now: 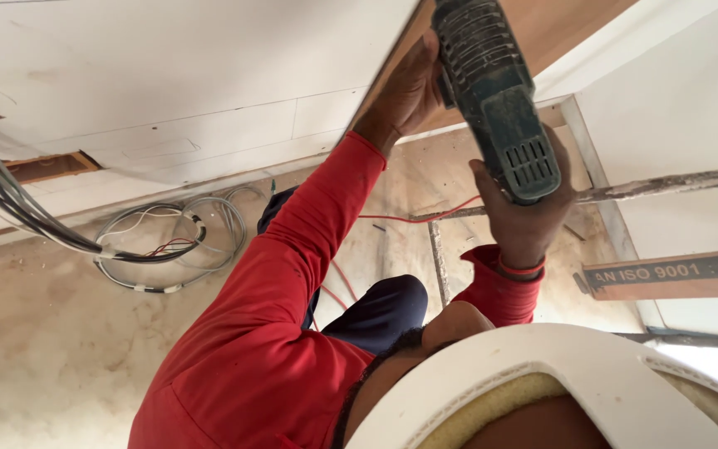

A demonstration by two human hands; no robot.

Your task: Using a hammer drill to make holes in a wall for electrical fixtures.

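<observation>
Overhead, both hands work: right hand (525, 212) grips the green drill (496, 100), left hand (409, 87) flat on the ceiling panel (209, 75)

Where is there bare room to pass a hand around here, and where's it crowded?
Free: the white panel, between the cable bundle and the left hand; also the bare concrete below the cable coil, beside the red sleeve. Crowded: around the power tool, where the right hand, red wire and metal bar meet.
</observation>
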